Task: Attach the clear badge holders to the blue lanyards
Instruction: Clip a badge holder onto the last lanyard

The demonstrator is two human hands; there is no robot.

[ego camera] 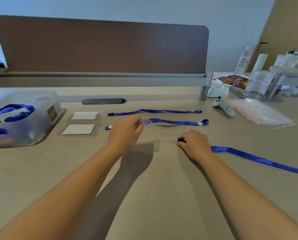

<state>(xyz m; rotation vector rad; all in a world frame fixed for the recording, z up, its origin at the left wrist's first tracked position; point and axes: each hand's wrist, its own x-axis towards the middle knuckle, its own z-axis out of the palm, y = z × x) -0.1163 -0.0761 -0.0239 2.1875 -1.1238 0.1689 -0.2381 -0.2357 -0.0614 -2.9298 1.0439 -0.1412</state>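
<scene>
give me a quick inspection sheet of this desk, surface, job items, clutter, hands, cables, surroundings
surface: tan desk, arm shadows across it
job's things: far blue lanyard and second blue lanyard lie straight; near blue lanyard trails right; two badge holders with white cards lie left; one clear badge holder lies between the hands
clutter: plastic box holding more lanyards; white controller; plastic bags; bottle
grippers: left hand pinches the second lanyard's clear end; right hand has its grip on the near lanyard's end
cables: nothing seen; dark desk grommet
surroundings: brown divider panel, pale wall, door at right
</scene>
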